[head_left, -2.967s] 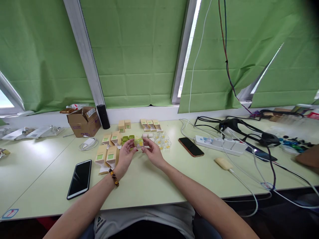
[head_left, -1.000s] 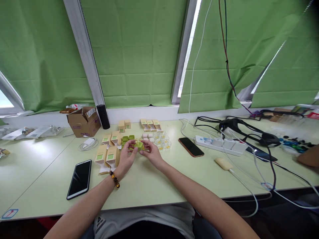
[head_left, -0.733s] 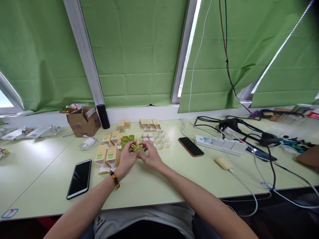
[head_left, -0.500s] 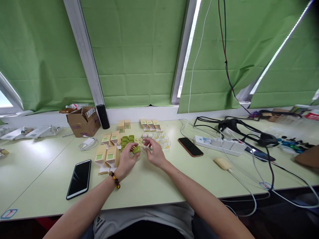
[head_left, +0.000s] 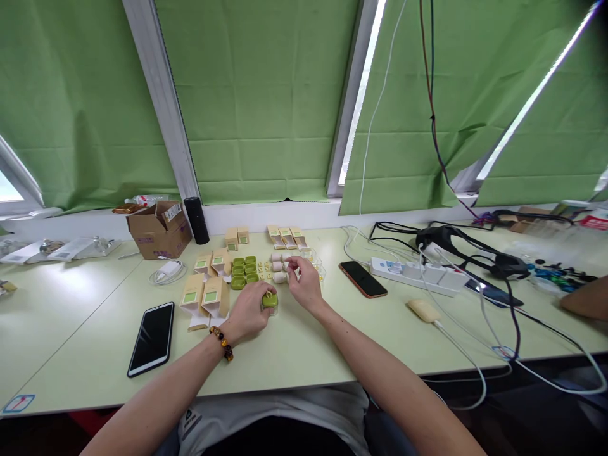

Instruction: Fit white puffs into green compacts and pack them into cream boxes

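Note:
My left hand (head_left: 251, 308) is closed around a small clear container with a green lid (head_left: 270, 299), which has a pale loop on top. It is low over the table or resting on it; I cannot tell which. My right hand (head_left: 304, 284) has its thumb and fingers closed at the end of a small pale cylinder (head_left: 280, 277), one of several lying in a column. Left of these are tiny yellow pieces (head_left: 265, 271) and rows of green lids (head_left: 244, 269). Clear containers (head_left: 317, 259) stand partly hidden behind my right hand.
Small kraft boxes (head_left: 215, 296) stand left of the lids, with more boxes (head_left: 286, 237) at the back. A phone (head_left: 151, 339) lies at left, another phone (head_left: 363, 279) at right. A power strip (head_left: 418, 277) and loose cables lie further right. A cardboard box (head_left: 160, 233) stands back left.
My left hand has moved right and nearer to me, with the green-lidded container. My right hand has shifted slightly right, its fingers now at the pale cylinders.

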`<move>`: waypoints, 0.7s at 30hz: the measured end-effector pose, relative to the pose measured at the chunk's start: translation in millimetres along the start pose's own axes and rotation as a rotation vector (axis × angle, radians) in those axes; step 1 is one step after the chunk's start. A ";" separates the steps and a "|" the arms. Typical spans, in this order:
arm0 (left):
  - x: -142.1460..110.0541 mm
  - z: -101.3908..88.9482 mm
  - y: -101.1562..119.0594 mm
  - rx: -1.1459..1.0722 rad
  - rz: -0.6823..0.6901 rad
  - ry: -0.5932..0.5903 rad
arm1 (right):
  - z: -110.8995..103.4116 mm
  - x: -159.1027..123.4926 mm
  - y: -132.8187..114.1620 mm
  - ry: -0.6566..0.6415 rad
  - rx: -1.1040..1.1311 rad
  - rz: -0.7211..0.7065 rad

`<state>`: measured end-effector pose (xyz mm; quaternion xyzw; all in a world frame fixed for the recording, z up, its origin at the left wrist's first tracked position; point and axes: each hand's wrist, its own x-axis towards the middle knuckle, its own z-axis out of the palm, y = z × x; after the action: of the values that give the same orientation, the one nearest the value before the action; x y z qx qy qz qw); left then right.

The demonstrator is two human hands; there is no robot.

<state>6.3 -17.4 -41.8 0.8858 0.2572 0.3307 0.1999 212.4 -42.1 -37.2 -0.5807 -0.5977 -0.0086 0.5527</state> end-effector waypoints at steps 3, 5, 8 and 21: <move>0.1 0.6 -0.4 0.033 -0.002 -0.014 | -2.1 2.6 3.3 0.004 -0.027 -0.024; 0.2 0.9 -1.4 0.050 -0.002 -0.018 | -3.9 7.5 8.6 -0.002 -0.068 -0.034; 0.3 1.6 -4.1 0.057 -0.002 -0.017 | -6.4 21.7 19.5 -0.050 -0.159 -0.014; 0.7 4.3 -6.9 0.060 0.014 -0.030 | 22.9 126.5 46.1 -0.649 -0.705 -0.043</move>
<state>7.5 -12.3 -48.1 0.8980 0.2577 0.3108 0.1748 266.1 74.5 9.6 -0.6931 -0.7118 -0.0406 0.1065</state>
